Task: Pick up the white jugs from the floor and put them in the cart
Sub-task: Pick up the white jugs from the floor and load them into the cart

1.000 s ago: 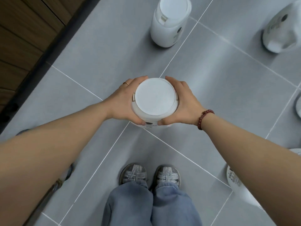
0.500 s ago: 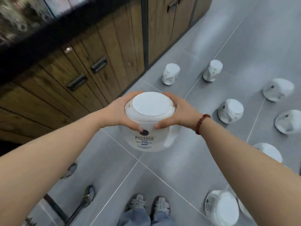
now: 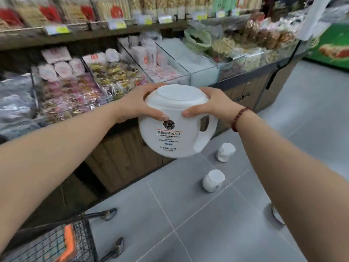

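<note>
A white jug (image 3: 174,123) is held up in the air at about chest height in front of the shop shelving, gripped near its lid between both hands: the left hand (image 3: 140,103) is wrapped round its left side and the right hand (image 3: 213,103) round its right, fingers curled closed against the plastic. The jug tilts, label facing the camera, its handle pointing toward 3 o'clock. A bead bracelet (image 3: 239,118) sits on the right wrist.

On the grey tiled floor (image 3: 188,214), at 4 to 5 o'clock from the held jug, stand two more white jugs: one (image 3: 225,152) close below the handle, another (image 3: 213,180) nearer the camera. A third pale object is partly hidden behind the right forearm; I cannot tell what it is.

The cart (image 3: 56,241) shows at 7 o'clock, a black wire basket with something orange inside, otherwise blurred.

Behind, a wooden display shelf (image 3: 122,159) carries clear bins of packaged snacks, too blurred to count
</note>
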A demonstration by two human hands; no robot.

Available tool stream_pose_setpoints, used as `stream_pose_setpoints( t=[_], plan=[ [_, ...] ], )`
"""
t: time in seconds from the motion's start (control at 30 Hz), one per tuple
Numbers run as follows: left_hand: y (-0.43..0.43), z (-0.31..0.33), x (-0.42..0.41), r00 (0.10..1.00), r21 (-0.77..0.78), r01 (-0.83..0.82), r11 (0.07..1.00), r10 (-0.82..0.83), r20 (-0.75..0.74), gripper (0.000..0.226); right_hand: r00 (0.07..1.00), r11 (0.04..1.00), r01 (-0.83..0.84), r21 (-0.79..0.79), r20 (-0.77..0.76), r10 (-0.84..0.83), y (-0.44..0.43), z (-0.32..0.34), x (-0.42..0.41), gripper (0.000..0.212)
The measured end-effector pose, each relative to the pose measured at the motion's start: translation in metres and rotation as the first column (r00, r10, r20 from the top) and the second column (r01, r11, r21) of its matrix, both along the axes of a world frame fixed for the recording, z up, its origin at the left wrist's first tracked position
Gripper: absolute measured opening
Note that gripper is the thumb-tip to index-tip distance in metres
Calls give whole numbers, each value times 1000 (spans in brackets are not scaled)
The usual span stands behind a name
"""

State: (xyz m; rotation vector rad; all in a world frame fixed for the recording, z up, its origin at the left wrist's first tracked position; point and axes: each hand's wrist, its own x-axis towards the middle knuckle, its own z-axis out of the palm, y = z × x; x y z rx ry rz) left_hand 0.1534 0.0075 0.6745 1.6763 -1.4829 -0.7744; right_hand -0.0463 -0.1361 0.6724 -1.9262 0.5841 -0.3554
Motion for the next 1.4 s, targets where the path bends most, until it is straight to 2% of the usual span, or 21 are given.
stream_pose_setpoints(
  t=[0.17, 0.37, 0.5, 0.6, 0.73, 0.87, 1.0, 1.1, 1.17, 1.3, 1.4],
  plan=[
    [77, 47, 33, 983, -68, -165, 984, 170, 66, 89, 984, 984, -173, -31, 34, 174, 53, 52, 48, 66],
    [198, 72, 70, 949, -116, -299, 947, 307, 65, 88, 937, 936, -340, -96, 56, 346, 144, 75, 121, 60],
    [292, 68, 103, 908, -127, -404, 906, 414, 64, 91, 889, 885, -450, -118, 31, 456, 222, 72, 181, 73],
    [368, 58, 133, 882, -116, -459, 881, 468, 60, 89, 855, 852, -512, -108, 25, 517, 289, 61, 228, 72],
    [469, 34, 180, 821, -62, -566, 822, 569, 52, 100, 804, 796, -592, -122, -25, 594, 380, 42, 291, 91],
    [547, 14, 214, 784, -24, -611, 791, 609, 123, 104, 772, 767, -635, -91, -28, 636, 456, 17, 335, 98],
    [597, -6, 236, 732, -12, -668, 744, 660, 168, 112, 742, 740, -670, -62, -46, 669, 504, -7, 369, 90],
    [619, -23, 252, 706, 2, -694, 720, 681, 193, 120, 716, 714, -699, -51, -50, 697, 527, -19, 390, 67],
    [628, -35, 263, 683, 27, -721, 692, 704, 194, 122, 687, 684, -727, -60, -70, 724, 536, -26, 407, 61],
    [641, -64, 291, 646, 42, -758, 651, 741, 182, 115, 658, 655, -752, -70, -112, 744, 547, -49, 449, 75],
    [648, -89, 311, 617, 71, -786, 615, 769, 170, 112, 628, 622, -778, -85, -121, 769, 555, -75, 479, 76]
  ],
)
